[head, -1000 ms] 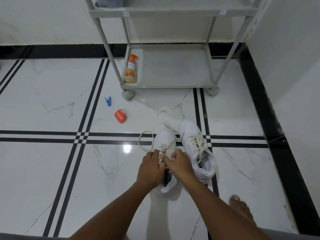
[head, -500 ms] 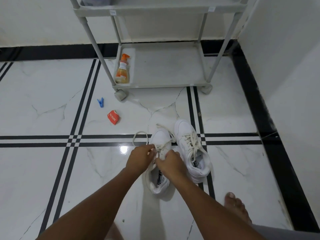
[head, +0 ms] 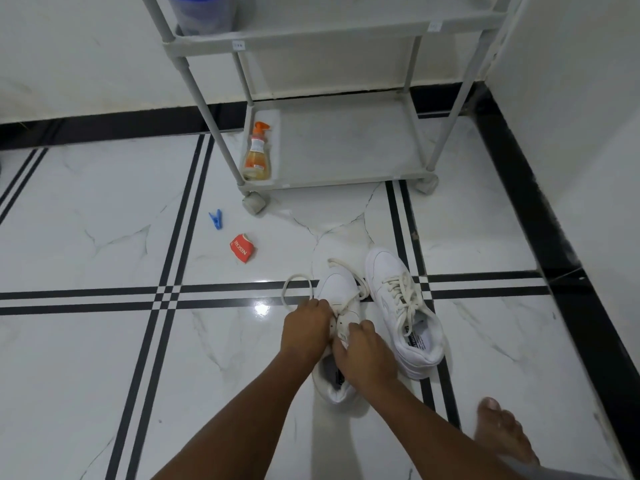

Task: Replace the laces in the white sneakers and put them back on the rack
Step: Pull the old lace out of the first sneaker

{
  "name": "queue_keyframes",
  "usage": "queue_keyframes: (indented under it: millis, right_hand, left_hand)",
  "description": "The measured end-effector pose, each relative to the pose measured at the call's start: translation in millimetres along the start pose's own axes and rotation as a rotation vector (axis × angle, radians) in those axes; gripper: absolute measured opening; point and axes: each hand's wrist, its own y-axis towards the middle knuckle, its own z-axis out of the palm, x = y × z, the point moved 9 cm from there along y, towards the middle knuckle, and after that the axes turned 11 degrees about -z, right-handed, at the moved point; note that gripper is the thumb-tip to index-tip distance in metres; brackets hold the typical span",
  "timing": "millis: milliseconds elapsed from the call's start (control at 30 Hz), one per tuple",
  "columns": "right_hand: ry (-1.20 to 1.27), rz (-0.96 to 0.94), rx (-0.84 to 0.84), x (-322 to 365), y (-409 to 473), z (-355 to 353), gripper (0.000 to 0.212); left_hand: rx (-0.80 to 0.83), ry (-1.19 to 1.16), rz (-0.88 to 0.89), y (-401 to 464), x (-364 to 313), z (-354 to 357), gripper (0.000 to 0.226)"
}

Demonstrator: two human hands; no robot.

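Two white sneakers stand side by side on the marble floor. The right sneaker (head: 403, 306) is laced with a cream lace. Over the left sneaker (head: 337, 289) both my hands work: my left hand (head: 304, 330) grips its left side with fingers curled around the cream lace (head: 294, 284), which loops out onto the floor, and my right hand (head: 363, 351) pinches the lace at the eyelets. The grey rack (head: 332, 147) stands beyond the shoes against the wall.
An orange spray bottle (head: 258, 155) sits on the rack's bottom shelf; a blue-lidded container (head: 201, 12) sits on the upper shelf. A blue clothespin (head: 216, 219) and a red sachet (head: 242, 248) lie on the floor to the left. My bare foot (head: 502, 434) is at lower right, near the wall.
My hands stay on the left sneaker, shifting slightly along the eyelets. The view has tilted up, showing more of the rack.
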Motion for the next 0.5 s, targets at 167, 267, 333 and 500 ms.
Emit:
queue_keyframes:
  millis: [167, 267, 333, 500]
  right_hand:
    - [-0.028, -0.014, -0.006, 2.8, -9.7, 3.5, 0.056]
    - [-0.051, -0.008, 0.015, 4.9, -10.0, 5.6, 0.059]
    - [-0.069, -0.01, 0.026, 3.8, -9.5, 5.3, 0.059]
    - [-0.069, -0.014, 0.04, 2.8, -8.3, 7.4, 0.059]
  left_hand:
    - [-0.021, 0.041, 0.091, 5.0, -0.8, -2.5, 0.013]
    - [-0.008, -0.013, 0.104, 6.1, 4.0, -0.1, 0.006]
    - [0.01, 0.013, 0.125, 0.6, 0.3, 2.6, 0.017]
    - [-0.031, 0.063, 0.167, -1.2, -3.7, 2.3, 0.025]
